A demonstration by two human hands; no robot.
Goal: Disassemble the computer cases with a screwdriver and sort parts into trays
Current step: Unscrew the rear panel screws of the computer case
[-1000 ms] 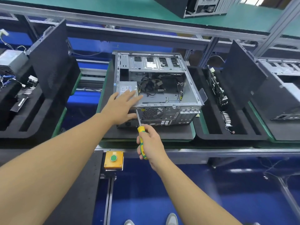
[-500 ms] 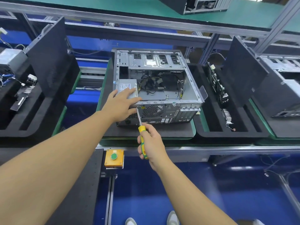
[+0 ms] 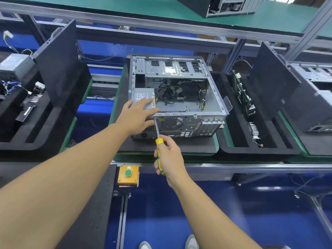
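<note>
The computer case [image 3: 177,69] is showing dull grey sheet metal, the foam tray [image 3: 251,150] matt black, the screwdriver [image 3: 159,141] handle glossy plastic.

No legible text; power supply label [image 3: 143,98] print illegibly small.

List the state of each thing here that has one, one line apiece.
computer case, on its side, side panel off.
left hand, flat on the power supply, fingers straight.
power supply, seated inside the case.
right hand, gripping the screwdriver handle.
screwdriver, tip at the case's rear panel.
circuit board, standing on edge in the right tray.
</note>
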